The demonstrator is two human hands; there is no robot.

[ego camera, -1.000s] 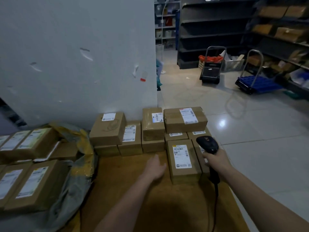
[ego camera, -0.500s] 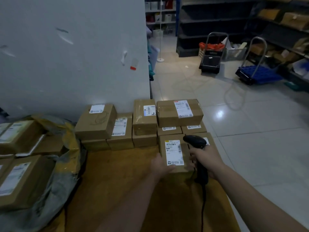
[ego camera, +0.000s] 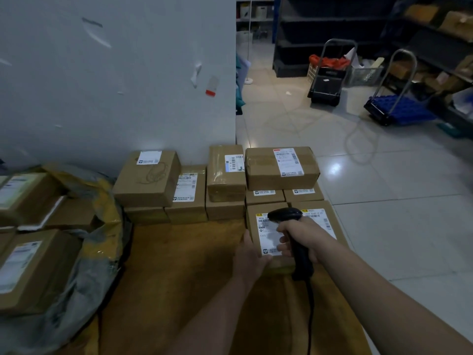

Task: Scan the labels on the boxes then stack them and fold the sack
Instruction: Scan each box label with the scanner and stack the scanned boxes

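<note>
A small brown box [ego camera: 266, 230] with a white label lies at the front of the stack of labelled boxes [ego camera: 281, 167] against the wall. My left hand [ego camera: 249, 257] grips its near left corner. My right hand [ego camera: 304, 235] is closed around a black corded scanner [ego camera: 285, 216], whose head hovers just over that box's label. A second labelled box [ego camera: 323, 219] sits to the right, partly hidden by my right hand. On the left a yellow and grey sack [ego camera: 84, 226] holds several more boxes [ego camera: 33, 267].
Everything rests on a brown cardboard sheet [ego camera: 179, 272] on the tiled floor [ego camera: 384, 201]. A white wall [ego camera: 115, 85] rises behind the stack. Two hand trolleys [ego camera: 394, 108] and dark shelving [ego camera: 332, 21] stand farther back right.
My left hand reached forward and took hold of the front box's corner. My right hand brought the scanner left, over the label. The camera moved closer.
</note>
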